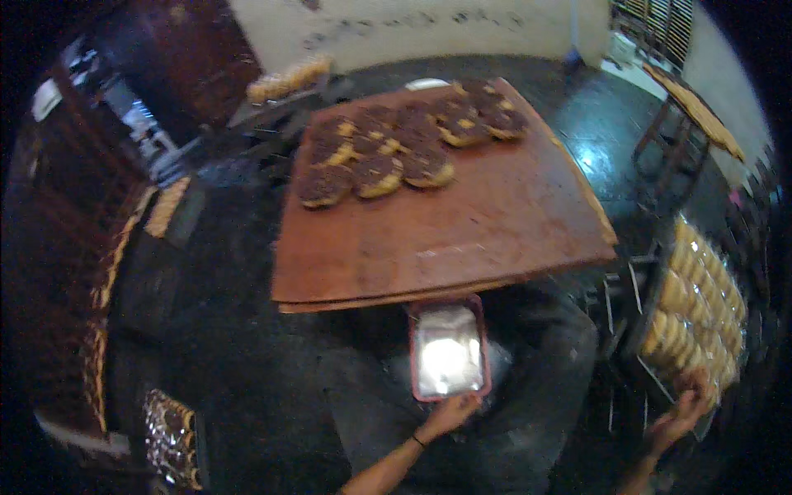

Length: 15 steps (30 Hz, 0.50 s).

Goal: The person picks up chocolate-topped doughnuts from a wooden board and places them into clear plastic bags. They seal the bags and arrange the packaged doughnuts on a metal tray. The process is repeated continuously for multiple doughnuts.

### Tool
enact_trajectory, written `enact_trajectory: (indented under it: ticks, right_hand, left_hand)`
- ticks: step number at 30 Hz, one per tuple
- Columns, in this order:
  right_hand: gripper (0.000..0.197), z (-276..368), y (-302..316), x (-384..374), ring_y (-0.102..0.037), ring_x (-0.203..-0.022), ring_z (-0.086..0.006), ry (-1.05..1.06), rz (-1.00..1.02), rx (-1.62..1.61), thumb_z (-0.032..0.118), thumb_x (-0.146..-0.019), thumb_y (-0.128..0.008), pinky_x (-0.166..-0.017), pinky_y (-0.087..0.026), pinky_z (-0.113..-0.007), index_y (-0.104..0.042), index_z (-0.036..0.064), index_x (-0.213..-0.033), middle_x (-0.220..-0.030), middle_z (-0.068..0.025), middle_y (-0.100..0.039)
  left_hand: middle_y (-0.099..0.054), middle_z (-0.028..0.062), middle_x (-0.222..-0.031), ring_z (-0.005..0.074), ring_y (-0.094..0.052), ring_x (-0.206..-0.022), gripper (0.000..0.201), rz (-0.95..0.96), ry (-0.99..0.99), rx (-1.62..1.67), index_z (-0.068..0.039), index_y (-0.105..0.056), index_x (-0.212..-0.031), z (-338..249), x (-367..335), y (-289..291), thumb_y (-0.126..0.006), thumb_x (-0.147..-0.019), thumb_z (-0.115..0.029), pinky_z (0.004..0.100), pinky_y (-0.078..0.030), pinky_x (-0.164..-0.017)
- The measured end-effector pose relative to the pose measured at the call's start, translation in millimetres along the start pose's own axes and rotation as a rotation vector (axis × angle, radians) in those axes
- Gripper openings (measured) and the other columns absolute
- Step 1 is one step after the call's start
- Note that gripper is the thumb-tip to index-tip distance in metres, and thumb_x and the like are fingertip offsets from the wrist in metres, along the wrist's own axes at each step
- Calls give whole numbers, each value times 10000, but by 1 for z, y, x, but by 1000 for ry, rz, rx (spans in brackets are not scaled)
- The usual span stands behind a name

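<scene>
On my lap stands a shallow rectangular tray with a red rim (pixel 487 371) and a shiny, glare-lit bottom. My left hand (pixel 450 415) has its fingers closed on the near edge of this tray. At the far right my right hand (pixel 683 417) reaches to the near end of a batch of pale golden buns (pixel 689 289) under clear plastic. Its fingers look stretched out and touch or nearly touch the lowest buns; blur hides the exact contact. Ahead, buns topped with dark brown sprinkles (pixel 378 175) sit in rows on a reddish-brown wooden board (pixel 462 231).
Another tray of pale buns (pixel 289 80) stands beyond the board. At the lower left lies a plastic-covered pack of dark-topped buns (pixel 172 437). A wooden bench (pixel 697 111) stands at the upper right on the dark floor. A pale wall (pixel 396 33) rises behind.
</scene>
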State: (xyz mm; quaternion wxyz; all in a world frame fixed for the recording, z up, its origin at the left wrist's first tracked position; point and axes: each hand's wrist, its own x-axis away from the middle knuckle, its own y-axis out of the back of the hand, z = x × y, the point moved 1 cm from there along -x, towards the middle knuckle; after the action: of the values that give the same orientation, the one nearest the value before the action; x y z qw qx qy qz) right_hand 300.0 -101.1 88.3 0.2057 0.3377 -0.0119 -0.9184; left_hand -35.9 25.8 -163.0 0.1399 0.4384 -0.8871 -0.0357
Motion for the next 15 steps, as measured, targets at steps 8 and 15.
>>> enact_trajectory:
  ticks: [8, 15]
  right_hand:
    - [465, -79, -383, 183, -586, -928, -286, 99, 1650, 250, 406, -766, -583, -778, -448, -416, -607, 1, -993, -992, -201, -602]
    - [767, -120, -369, 280, -281, -1232, -422, 440, 1718, 552, 509, -719, -619, -997, -252, -536, -406, 4, -1256, -1329, -228, -339]
  left_hand:
    - [-534, 1, -725, 86, -515, -661, 123, 113, 43, 206, -45, -549, -928, 55, -7, -2, -539, -837, -127, 230, -431, -562]
    - [-586, 144, -970, 232, -576, -941, 308, -190, 124, -3, 13, -534, -1054, 86, 0, 9, -571, -862, -225, 360, -474, -814]
